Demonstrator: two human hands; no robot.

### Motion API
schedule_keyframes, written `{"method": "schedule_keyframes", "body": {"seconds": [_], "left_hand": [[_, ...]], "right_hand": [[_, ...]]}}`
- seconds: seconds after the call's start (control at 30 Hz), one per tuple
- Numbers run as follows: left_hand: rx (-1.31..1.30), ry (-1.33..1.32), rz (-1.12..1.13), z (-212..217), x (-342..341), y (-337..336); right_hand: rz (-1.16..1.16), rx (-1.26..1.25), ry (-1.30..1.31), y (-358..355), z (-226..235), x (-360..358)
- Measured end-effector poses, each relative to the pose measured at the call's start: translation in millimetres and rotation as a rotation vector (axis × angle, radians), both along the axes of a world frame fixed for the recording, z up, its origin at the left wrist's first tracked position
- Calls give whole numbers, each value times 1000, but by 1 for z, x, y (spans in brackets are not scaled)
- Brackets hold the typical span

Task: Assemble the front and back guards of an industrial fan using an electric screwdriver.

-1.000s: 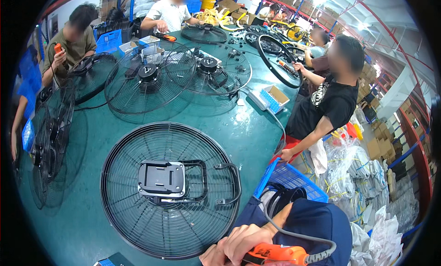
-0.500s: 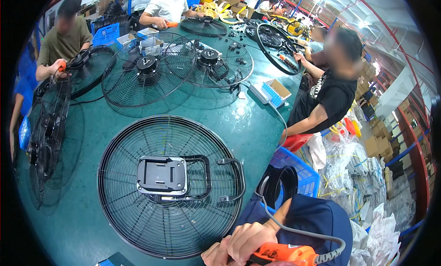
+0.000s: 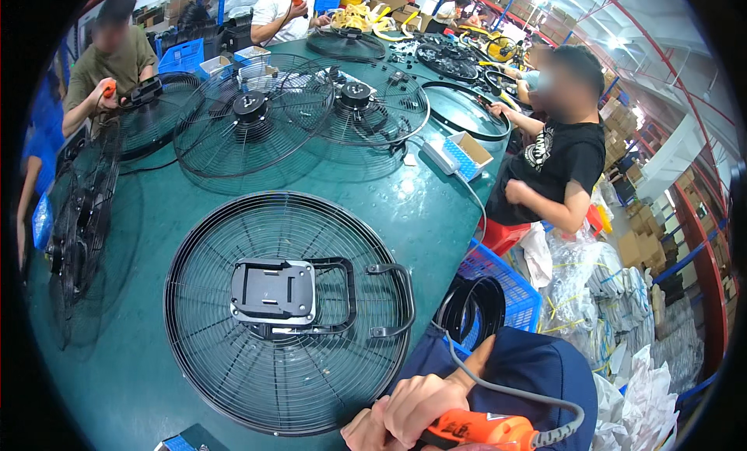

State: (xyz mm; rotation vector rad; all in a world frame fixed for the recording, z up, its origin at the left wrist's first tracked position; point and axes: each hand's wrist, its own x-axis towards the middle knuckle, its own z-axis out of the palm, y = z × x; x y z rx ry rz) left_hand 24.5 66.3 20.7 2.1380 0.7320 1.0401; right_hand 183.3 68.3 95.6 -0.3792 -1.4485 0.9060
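My two hands are together at the lower edge, beside the near rim of a round black wire fan guard. My right hand [image 3: 426,404] is closed against an orange and black electric screwdriver [image 3: 486,429], whose grey cord curls to the right and back over my forearm. My left hand [image 3: 367,431] is partly cut off; its fingers are bent, and what they hold is hidden. The fan guard [image 3: 226,365] lies flat on the green table. At its middle sits a black and silver square housing [image 3: 272,291] with a U-shaped bracket [image 3: 352,295]; a curved black handle [image 3: 405,299] is by the right rim.
Further fan guards with motors [image 3: 250,108] cover the far side. Others lean at the left [image 3: 82,241]. A small parts box [image 3: 471,151] stands near the right edge. Below it, a blue crate [image 3: 513,295] holds black rings. Co-workers sit around the table [image 3: 405,186].
The co-worker at the right has lowered a black ring onto the table and drawn one hand back. At the back, another person has raised an orange tool. My hands have barely moved.
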Motion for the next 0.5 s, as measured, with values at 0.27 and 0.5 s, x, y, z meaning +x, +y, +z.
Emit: {"method": "schedule_keyframes", "body": {"seconds": [0.27, 0.5], "left_hand": [[88, 114, 84, -6, -4, -8], [316, 131, 260, -14, 14, -14]], "right_hand": [[-49, -12, -158, -24, 0, 9], [-450, -418, 466, -40, -18, 58]]}}
